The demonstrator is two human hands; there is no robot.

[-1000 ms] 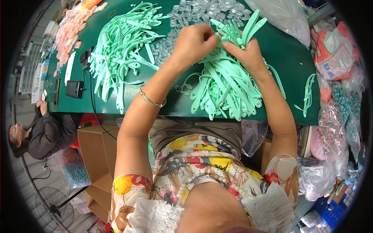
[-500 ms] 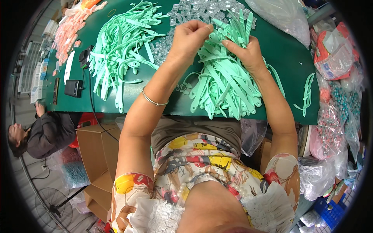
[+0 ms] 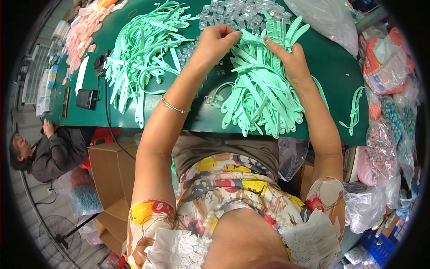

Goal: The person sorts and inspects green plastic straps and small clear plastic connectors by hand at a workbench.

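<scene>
Spanning the frame: green table (image 3: 333, 67), matte, serving as sorting surface. Lying in two heaps for reach: tangled mint-green straps (image 3: 143, 58) to the left, straighter strap pile (image 3: 264, 98) at centre, flat, flexible, rubbery-looking. Spreading beyond the hands: small clear plastic clips (image 3: 242, 10), glossy. Pinching one strap end (image 3: 246, 35) above the centre pile: left hand (image 3: 215, 42), fingers curled closed on it. Steadying the same strap: right hand (image 3: 291, 62), fingertips closed, palm resting on the pile.
</scene>
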